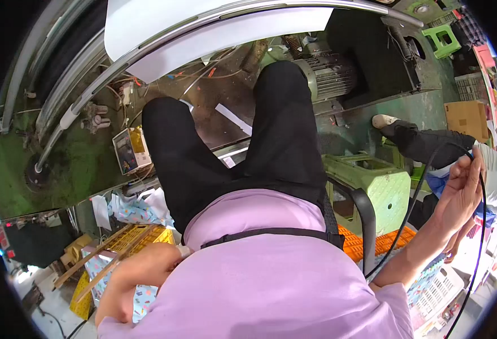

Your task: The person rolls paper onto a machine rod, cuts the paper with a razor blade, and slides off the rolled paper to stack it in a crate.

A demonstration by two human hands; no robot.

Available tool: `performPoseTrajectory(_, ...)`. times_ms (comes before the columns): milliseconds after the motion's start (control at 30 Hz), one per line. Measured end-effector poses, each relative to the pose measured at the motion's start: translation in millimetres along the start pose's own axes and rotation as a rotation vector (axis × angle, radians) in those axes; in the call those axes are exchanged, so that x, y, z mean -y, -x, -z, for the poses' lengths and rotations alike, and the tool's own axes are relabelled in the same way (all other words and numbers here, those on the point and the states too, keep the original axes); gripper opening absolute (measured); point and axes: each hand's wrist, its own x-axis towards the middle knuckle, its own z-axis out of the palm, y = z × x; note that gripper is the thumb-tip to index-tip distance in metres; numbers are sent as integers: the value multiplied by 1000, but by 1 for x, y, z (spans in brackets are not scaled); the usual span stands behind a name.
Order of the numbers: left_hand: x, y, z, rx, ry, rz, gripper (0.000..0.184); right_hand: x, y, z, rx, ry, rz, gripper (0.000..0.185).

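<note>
Your right hand (460, 192) pinched the black cable (484, 214) out to your right, beyond the armrest (366, 220); a light fingertip hold with slack off the armrest suited it; cable thin, loosely looped, probably unkinked; left hand out of sight, grip couldn't be told.

- Your thin, black, flexible cable (484, 214) arches in a loop, pinched in your raised right fingers (476, 155).
- One side slants toward your forearm (415, 257); the other hangs down.
</note>
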Motion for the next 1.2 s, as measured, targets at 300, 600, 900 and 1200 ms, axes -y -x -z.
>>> performPoseTrajectory(300,34,-36,-51,-491,468,135,14,-15,53,-59,790,277,-677,32)
performPoseTrajectory(600,-2,-54,9,-537,1042,-77,9,-34,96,-133,1620,212,-771,21)
performPoseTrajectory(900,10,-52,18,-402,1082,-159,14,-31,115,-194,1684,118,-188,28)
performPoseTrajectory(1200,22,-61,14,-278,1209,-279,28,-30,122,-202,1514,30,-768,22)
